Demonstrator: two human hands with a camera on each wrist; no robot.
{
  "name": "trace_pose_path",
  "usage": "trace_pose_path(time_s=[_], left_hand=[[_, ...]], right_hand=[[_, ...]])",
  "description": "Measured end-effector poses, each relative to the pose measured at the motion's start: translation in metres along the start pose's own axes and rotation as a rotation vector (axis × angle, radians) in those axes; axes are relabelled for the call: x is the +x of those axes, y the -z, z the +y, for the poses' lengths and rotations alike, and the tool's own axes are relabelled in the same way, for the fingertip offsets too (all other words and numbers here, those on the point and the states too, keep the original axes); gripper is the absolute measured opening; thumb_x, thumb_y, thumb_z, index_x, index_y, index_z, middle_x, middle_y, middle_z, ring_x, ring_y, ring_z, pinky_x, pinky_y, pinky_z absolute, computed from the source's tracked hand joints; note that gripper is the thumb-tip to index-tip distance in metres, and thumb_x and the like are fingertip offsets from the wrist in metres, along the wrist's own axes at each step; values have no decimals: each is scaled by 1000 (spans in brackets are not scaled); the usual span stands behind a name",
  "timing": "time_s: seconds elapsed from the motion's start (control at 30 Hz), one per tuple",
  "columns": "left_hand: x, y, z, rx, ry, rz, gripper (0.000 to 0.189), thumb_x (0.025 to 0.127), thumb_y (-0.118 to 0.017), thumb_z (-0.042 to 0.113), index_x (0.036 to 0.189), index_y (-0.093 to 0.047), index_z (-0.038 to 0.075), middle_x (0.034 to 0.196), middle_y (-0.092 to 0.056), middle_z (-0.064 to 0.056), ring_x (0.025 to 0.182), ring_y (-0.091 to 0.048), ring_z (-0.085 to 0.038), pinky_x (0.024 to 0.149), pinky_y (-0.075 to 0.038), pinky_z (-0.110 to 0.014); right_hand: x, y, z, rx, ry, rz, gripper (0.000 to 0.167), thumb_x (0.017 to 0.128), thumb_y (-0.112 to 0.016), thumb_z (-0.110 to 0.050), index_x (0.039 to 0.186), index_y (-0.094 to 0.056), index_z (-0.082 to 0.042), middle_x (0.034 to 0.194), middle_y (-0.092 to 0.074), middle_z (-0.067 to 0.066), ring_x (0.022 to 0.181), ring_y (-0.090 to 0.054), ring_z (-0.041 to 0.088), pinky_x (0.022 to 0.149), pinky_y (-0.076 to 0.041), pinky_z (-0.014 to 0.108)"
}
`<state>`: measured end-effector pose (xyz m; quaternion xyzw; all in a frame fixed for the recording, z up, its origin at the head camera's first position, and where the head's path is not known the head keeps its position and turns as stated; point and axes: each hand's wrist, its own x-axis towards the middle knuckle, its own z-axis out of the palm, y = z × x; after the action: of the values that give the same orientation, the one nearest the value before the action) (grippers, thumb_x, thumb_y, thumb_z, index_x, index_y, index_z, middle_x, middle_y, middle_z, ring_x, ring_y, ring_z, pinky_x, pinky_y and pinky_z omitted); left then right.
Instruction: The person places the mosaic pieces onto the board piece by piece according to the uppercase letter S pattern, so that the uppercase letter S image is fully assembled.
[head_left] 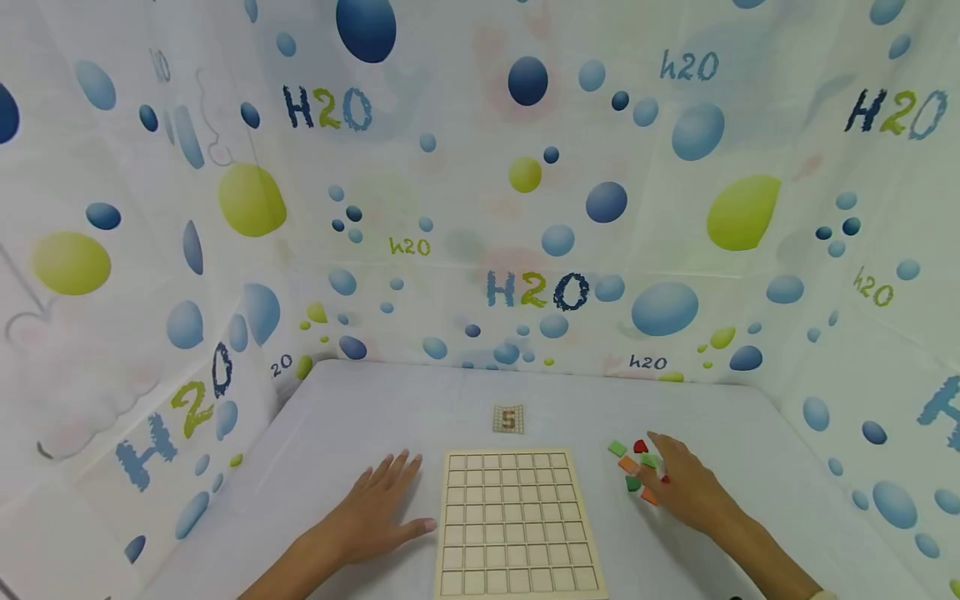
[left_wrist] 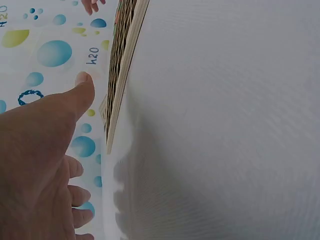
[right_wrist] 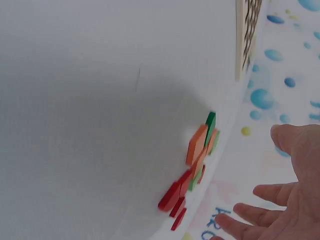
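Note:
A pale wooden board [head_left: 513,521] divided into a grid of square cells lies on the white table in front of me. My left hand [head_left: 382,508] is spread out just left of it, thumb pointing toward its edge. On the right, my right hand [head_left: 686,487] hovers over a loose group of small coloured tiles, partly covering them in the head view. Among them are a light green tile [head_left: 617,447], an orange tile [right_wrist: 196,145], a dark green tile [right_wrist: 210,126] and a red tile [right_wrist: 170,196]. Nothing is held in either hand.
Behind the board lies a small card [head_left: 508,419] printed with a grid and a brown figure resembling a 5 or an S. A white curtain [head_left: 465,183] with blue and green dots and "H2O" lettering closes in the table's back and sides.

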<state>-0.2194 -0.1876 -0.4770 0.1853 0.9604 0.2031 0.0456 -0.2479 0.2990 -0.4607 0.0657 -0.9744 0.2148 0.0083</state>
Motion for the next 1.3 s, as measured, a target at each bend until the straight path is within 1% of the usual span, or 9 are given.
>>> trace_pose_path(time_s=[0.07,0.23,0.37,0.5,0.67,0.8,0.97,1.2,1.3], left_hand=[[1,0,1,-14,-11,-15,101,95,-62,72,166,-30,6,172,-26,-24,159,-21,-48,126,-18,-70],[5,-2,2,-38,-38,-42,100,95,-64,68,165,-32,5,170,-30,-25,157,-26,-49,124,-23,-69],[8,-3,3,-55,-54,-72,100,94,-68,67,164,-34,6,169,-33,-24,155,-29,-50,122,-28,-70],[9,-4,3,-72,-85,-101,100,92,-70,68,164,-36,8,169,-32,-25,155,-30,-51,120,-29,-72],[10,-8,4,-50,-113,-121,97,91,-69,69,163,-39,12,169,-32,-24,155,-29,-50,121,-30,-70],[10,-9,6,-41,-112,-135,94,90,-71,67,162,-43,14,170,-31,-24,155,-30,-50,121,-30,-69],[8,-8,7,-30,-119,-135,93,90,-73,66,161,-44,12,169,-31,-25,155,-31,-50,120,-31,-70],[9,-8,10,-41,-112,-164,92,91,-69,69,162,-43,16,171,-30,-23,157,-29,-47,121,-31,-68],[9,-7,11,-42,-94,-183,91,91,-69,69,162,-43,17,170,-32,-21,157,-30,-45,122,-31,-67]], right_hand=[[4,3,7,-3,-16,10,73,104,-65,-39,156,-40,6,155,-43,36,139,-47,55,107,-44,73],[11,13,23,-3,-12,54,67,104,-67,-31,151,-44,10,149,-45,39,137,-46,58,106,-45,71],[16,17,35,-3,-19,86,64,104,-68,-28,148,-46,12,143,-49,41,132,-49,58,101,-51,69],[20,16,48,6,-15,106,58,103,-69,-24,144,-49,13,135,-54,40,123,-56,56,95,-57,64],[28,13,60,16,-23,112,51,102,-68,-20,138,-54,13,126,-58,37,110,-62,49,86,-63,57],[36,14,66,21,-61,85,48,102,-68,-22,131,-56,14,117,-61,35,104,-63,45,81,-64,52],[46,13,72,40,-119,16,49,103,-68,-26,127,-56,14,113,-63,34,99,-63,41,82,-63,53],[53,13,69,48,-150,-16,44,101,-69,-27,115,-59,13,96,-66,21,84,-60,27,75,-61,44],[56,12,68,43,-165,-35,43,102,-69,-29,112,-58,12,92,-64,17,82,-58,25,74,-60,42]])
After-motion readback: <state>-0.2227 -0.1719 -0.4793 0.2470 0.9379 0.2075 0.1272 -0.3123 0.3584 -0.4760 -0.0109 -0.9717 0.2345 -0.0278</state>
